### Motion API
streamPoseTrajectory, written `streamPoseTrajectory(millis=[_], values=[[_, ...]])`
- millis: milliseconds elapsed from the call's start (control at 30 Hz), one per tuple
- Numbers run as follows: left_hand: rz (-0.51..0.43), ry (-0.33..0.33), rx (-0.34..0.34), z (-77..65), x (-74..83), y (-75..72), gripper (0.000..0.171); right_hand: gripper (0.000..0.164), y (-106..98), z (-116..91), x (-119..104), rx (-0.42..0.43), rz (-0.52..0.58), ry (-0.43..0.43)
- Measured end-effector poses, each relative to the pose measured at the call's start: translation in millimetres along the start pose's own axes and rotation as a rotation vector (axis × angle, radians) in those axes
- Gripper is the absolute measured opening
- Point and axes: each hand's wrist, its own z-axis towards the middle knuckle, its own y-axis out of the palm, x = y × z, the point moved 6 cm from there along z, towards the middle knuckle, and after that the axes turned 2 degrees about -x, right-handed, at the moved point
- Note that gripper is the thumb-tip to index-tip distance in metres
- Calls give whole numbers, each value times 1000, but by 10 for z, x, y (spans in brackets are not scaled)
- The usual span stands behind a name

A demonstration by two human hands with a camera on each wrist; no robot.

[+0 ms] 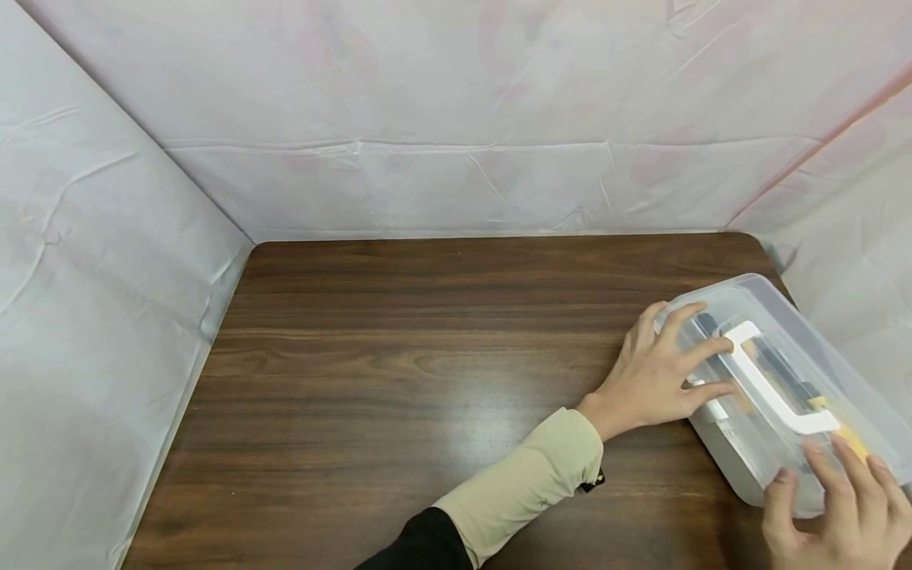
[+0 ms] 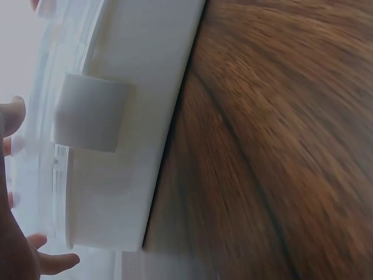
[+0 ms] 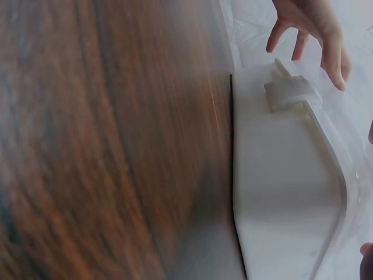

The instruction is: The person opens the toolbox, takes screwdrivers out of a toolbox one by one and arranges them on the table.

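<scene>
A storage box [image 1: 720, 447] with a clear lid, a white body and a white carrying handle [image 1: 773, 388] sits at the right side of the table. Through the lid, dark and yellow items show, too blurred to name. My left hand [image 1: 659, 376] reaches over the far left part of the lid, fingers spread, the tips at the lid and near the handle. Over the near end of the lid is my right hand [image 1: 848, 507], fingers loosely bent and apart. A white side latch [image 2: 92, 112] lies against the box wall in the left wrist view.
The dark wood-grain table [image 1: 392, 380] stretches out to the left of the box. Pale sheeting [image 1: 427, 190] stands along the table's back and both sides, with the box close to the right-hand sheet.
</scene>
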Motion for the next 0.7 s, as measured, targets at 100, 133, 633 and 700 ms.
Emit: streamPoseTrajectory(millis=[100, 133, 633, 700], values=[[24, 8, 31, -57, -56, -42, 53, 37, 26, -16, -22, -19, 31, -29], [24, 9, 36, -75, -76, -55, 53, 38, 33, -18, -29, -32, 33, -29], [-25, -25, 5, -335, -339, -238, 47, 44, 202, -60, -51, -222, 118, -19], [-26, -30, 5, -367, -367, -263, 46, 46, 221, -73, -39, -243, 127, -23]])
